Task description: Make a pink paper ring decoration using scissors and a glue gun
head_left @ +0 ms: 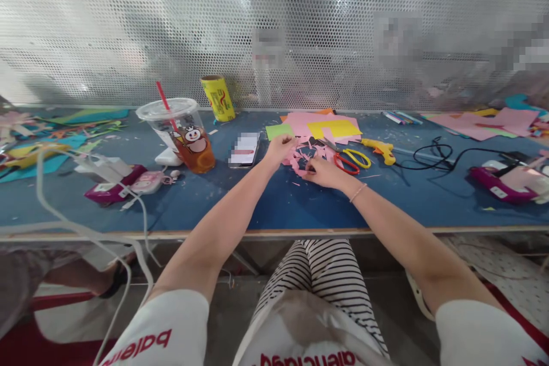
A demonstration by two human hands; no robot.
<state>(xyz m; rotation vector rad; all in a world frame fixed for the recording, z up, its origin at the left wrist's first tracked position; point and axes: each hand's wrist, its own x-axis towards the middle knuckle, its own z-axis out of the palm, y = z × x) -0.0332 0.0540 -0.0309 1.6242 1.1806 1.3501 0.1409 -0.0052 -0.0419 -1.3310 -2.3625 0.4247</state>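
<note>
Small pink paper scraps [303, 152] lie in a loose pile on the blue table between my hands. My left hand [282, 148] is at the pile's left side, its fingers pinched at the pink paper. At the right front of the pile, my right hand [321, 171] has its fingers curled together on a pink paper strip. Scissors with red and yellow handles [352, 161] rest just right of my right hand, blades toward the scraps. Behind the pile are pink sheets [299, 123], a yellow sheet [332, 128] and a green sheet [278, 131].
A phone [245, 150] and a plastic drink cup [193, 146] with a straw stand to the left, a yellow can [218, 98] behind. To the right lies a yellow glue gun [380, 150] with a black cord. Purple power strips [497, 184] sit near the sides.
</note>
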